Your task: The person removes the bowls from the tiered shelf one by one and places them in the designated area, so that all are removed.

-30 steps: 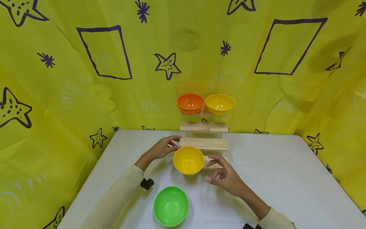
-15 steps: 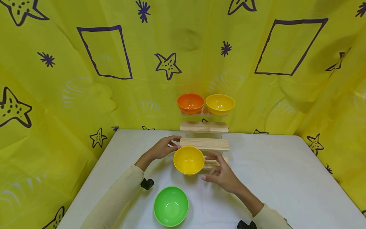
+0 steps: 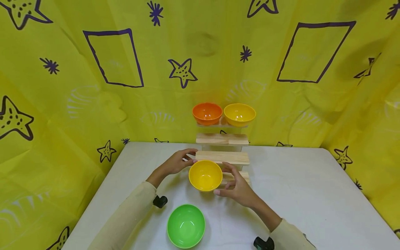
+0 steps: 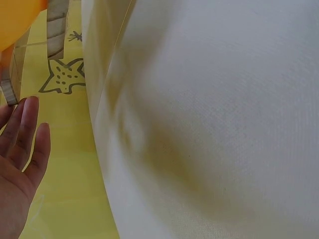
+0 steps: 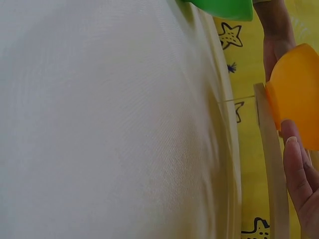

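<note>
A yellow bowl [image 3: 205,175] sits upright on the lowest step of a wooden stepped rack [image 3: 222,158]. On the rack's left side, my left hand [image 3: 176,162] has its fingertips at the end of a step, with the fingers loosely extended. The left wrist view shows those fingers [image 4: 42,149] below the bowl [image 4: 17,20]. My right hand [image 3: 238,190] is at the bowl's right side, thumb and fingers spread around its edge. In the right wrist view, the fingertips [image 5: 291,142] are right at the bowl's lower wall [image 5: 296,94], beside the wooden step [image 5: 271,149].
A green bowl [image 3: 186,226] stands on the white table [image 3: 297,194] in front of the rack. On the top step are an orange bowl [image 3: 207,114] and another yellow bowl [image 3: 240,115]. A yellow patterned curtain [image 3: 156,104] encloses the table at the back and sides.
My right hand has moved left, up to the yellow bowl on the lowest step. The left hand and the bowls stay in place.
</note>
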### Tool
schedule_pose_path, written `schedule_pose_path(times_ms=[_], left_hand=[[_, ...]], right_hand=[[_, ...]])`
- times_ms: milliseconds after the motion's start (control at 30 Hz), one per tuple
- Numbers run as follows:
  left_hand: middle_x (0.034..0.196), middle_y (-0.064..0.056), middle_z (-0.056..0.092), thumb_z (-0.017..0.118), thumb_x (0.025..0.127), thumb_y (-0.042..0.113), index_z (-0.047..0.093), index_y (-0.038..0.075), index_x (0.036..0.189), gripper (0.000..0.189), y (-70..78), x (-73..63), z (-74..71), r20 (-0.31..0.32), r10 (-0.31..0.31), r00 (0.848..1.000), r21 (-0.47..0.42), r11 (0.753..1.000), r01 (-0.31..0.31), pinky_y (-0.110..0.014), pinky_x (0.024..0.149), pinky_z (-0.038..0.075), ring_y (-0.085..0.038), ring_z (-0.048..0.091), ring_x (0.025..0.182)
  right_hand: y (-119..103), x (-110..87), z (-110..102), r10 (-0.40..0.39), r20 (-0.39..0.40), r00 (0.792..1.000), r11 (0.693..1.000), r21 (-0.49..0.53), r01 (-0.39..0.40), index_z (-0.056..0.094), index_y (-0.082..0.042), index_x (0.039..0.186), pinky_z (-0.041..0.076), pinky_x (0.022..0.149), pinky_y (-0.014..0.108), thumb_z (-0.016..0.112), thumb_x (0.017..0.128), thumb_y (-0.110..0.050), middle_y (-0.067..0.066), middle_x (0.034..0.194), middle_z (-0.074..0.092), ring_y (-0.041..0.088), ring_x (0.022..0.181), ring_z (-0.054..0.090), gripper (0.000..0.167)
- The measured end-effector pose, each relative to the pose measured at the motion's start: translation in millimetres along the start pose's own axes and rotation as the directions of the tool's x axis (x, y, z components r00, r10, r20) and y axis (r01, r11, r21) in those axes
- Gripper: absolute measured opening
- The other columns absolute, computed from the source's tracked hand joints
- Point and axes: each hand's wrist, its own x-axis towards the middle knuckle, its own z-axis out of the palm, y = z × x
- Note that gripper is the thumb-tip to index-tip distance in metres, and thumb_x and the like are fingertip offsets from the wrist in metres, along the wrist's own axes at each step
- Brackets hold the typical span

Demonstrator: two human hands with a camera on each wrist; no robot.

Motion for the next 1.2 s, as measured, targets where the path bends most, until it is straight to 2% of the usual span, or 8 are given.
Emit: schedule_pose_path(times_ms=[200,500,767,933,1067,1200], left_hand=[[0.138,-0.014,0.06,0.062,0.102,0.025,0.049,0.01,0.148,0.05,-0.1,1.3,-0.4,-0.002,-0.001,1.0,0.008,1.0,0.001,-0.037,0.09,0.057,-0.03,0.065,0.115],[0.138,-0.015,0.059,0.062,0.102,0.024,0.049,0.009,0.148,0.05,-0.2,0.5,-0.5,0.004,0.004,1.0,-0.004,1.0,-0.004,-0.035,0.088,0.057,-0.03,0.065,0.114],[0.138,-0.015,0.059,0.061,0.102,0.025,0.049,0.009,0.148,0.049,-0.1,0.0,-0.4,0.003,0.012,1.0,-0.003,1.0,-0.012,-0.036,0.087,0.057,-0.03,0.065,0.114],[0.138,-0.014,0.059,0.061,0.102,0.026,0.049,0.01,0.148,0.05,-2.4,1.4,0.3,0.003,0.005,1.0,-0.004,1.0,-0.005,-0.036,0.088,0.057,-0.029,0.065,0.114],[0.138,-0.013,0.06,0.062,0.102,0.026,0.049,0.012,0.148,0.05,-3.6,1.7,0.5,0.0,0.0,1.0,0.0,1.0,0.0,-0.037,0.089,0.057,-0.029,0.065,0.114],[0.138,-0.013,0.06,0.062,0.102,0.026,0.049,0.011,0.148,0.05,-2.5,1.5,-0.2,-0.003,0.005,1.0,0.007,1.0,-0.005,-0.038,0.089,0.057,-0.029,0.065,0.114]], right_hand=[[0,5.5,5,-0.021,0.018,1.0,1.0,-0.001,0.021,0.018,-0.018,0.159,0.058,0.072,0.031,0.085,0.082,-0.03,0.024,0.155,0.032,0.023,0.082,0.069,0.103],[-3,10.2,13,0.018,-0.011,1.0,1.0,-0.021,-0.018,0.019,-0.02,0.159,0.057,0.079,0.028,0.088,0.079,-0.034,0.02,0.156,0.032,0.022,0.085,0.066,0.107],[-1,13.9,17,-0.013,0.001,1.0,1.0,0.004,0.013,0.015,-0.016,0.16,0.055,0.078,0.027,0.088,0.079,-0.03,0.018,0.161,0.024,0.022,0.085,0.06,0.11],[-1,15.4,19,-0.016,-0.003,1.0,1.0,0.015,0.016,0.013,-0.017,0.161,0.054,0.087,0.031,0.087,0.08,-0.028,0.017,0.162,0.022,0.027,0.103,0.06,0.11],[0,16.1,21,-0.016,-0.006,1.0,0.999,0.031,0.016,0.013,-0.017,0.161,0.049,0.101,0.042,0.089,0.078,-0.03,0.016,0.162,0.025,0.03,0.121,0.057,0.113],[-1,16.8,23,-0.019,-0.01,1.0,0.999,0.039,0.019,0.013,-0.016,0.161,0.042,0.11,0.05,0.09,0.076,-0.031,0.016,0.159,0.031,0.032,0.129,0.052,0.116]])
